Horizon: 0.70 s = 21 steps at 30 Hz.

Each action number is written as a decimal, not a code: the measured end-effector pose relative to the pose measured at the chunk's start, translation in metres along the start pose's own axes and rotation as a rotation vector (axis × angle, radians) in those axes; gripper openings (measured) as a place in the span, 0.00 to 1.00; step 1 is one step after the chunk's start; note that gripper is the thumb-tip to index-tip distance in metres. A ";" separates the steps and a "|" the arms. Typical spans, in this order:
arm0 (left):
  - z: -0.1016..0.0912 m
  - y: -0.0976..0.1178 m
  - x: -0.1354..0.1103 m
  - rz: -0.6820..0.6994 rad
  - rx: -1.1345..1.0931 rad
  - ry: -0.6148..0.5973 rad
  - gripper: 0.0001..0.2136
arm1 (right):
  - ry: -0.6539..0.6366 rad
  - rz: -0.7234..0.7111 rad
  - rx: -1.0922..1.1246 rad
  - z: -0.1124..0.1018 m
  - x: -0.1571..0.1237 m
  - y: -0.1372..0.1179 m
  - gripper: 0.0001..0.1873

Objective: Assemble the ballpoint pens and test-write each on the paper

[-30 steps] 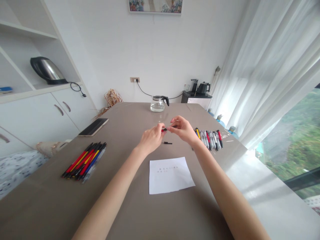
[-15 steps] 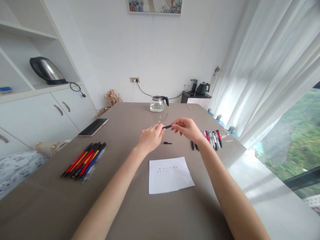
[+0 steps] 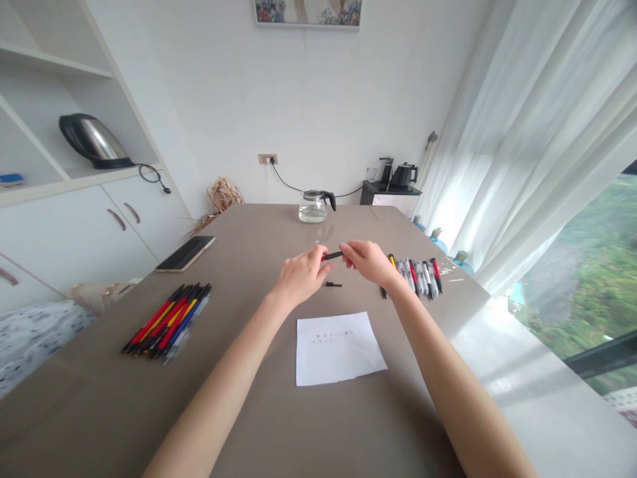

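Above the table, my left hand (image 3: 300,273) and my right hand (image 3: 369,261) both grip one pen (image 3: 333,255). Its dark section spans the gap between them, and a bit of red shows by my left fingers. My left hand is closed round one end, and my right fingers pinch the other. Much of the pen is hidden inside the hands. Just below it on the tabletop lies a small black pen cap (image 3: 334,285). A white sheet of paper (image 3: 338,352) with short lines of writing lies nearer to me, between my forearms.
Several red, yellow, blue and clear pens (image 3: 169,322) are bunched at left, below a phone (image 3: 186,254). Another row of pens (image 3: 421,276) lies beyond my right wrist. A glass pot (image 3: 313,208) stands at the far edge of the table (image 3: 239,425).
My right hand has shifted slightly left and down, its fingers now closer together. A red part of the pen has come into view by my left fingers.
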<state>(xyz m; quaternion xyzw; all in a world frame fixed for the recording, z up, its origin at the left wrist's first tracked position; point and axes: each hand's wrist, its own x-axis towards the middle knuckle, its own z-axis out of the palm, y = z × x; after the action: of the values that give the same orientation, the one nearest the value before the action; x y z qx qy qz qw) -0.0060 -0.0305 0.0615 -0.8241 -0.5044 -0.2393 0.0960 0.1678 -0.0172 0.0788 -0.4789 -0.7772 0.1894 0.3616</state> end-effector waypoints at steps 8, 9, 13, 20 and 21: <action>0.002 -0.002 0.000 0.018 0.002 0.007 0.11 | -0.090 -0.066 0.150 -0.004 -0.002 0.000 0.16; 0.002 -0.002 0.000 0.018 0.000 0.006 0.11 | -0.078 -0.061 0.119 -0.003 -0.002 0.000 0.16; 0.001 -0.002 0.000 -0.013 -0.001 -0.009 0.13 | -0.041 0.021 -0.021 0.002 0.000 0.001 0.24; 0.002 -0.002 0.000 0.000 0.013 -0.030 0.11 | -0.108 -0.092 0.103 0.000 -0.002 0.002 0.14; 0.002 -0.002 0.000 0.007 0.014 -0.026 0.11 | -0.089 -0.090 0.061 0.001 -0.002 0.002 0.14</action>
<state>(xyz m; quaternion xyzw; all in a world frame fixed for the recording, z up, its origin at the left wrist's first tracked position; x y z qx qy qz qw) -0.0066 -0.0285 0.0596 -0.8281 -0.5046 -0.2245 0.0959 0.1687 -0.0176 0.0762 -0.4234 -0.8070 0.2176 0.3495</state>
